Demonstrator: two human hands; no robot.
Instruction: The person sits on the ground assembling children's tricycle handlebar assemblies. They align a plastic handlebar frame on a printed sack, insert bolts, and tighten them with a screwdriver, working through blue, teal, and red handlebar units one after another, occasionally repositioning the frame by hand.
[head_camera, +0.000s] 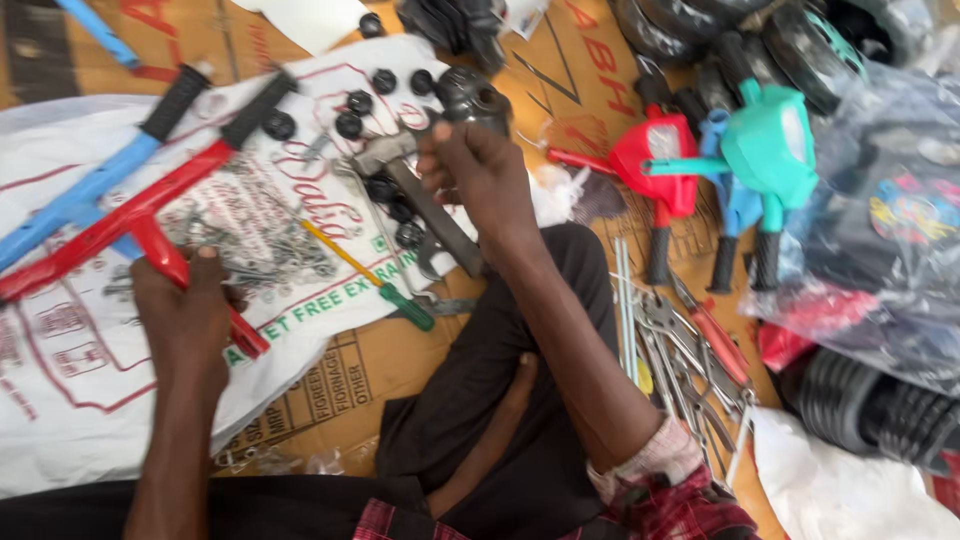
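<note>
My left hand (185, 310) grips the red frame (130, 215) steady; right hand's (480, 175) fingers wrap the hammer (420, 195) (head low over scattered bolts (270, 245)).

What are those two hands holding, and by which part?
The left hand grips the red handlebar frame by its lower stem. The right hand holds a hammer high on its handle, near the head.

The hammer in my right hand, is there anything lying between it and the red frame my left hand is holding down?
Yes. Between the hammer in the right hand and the red frame under the left hand lie a heap of small metal nuts and bolts and a green-handled screwdriver on the white sack.
</note>
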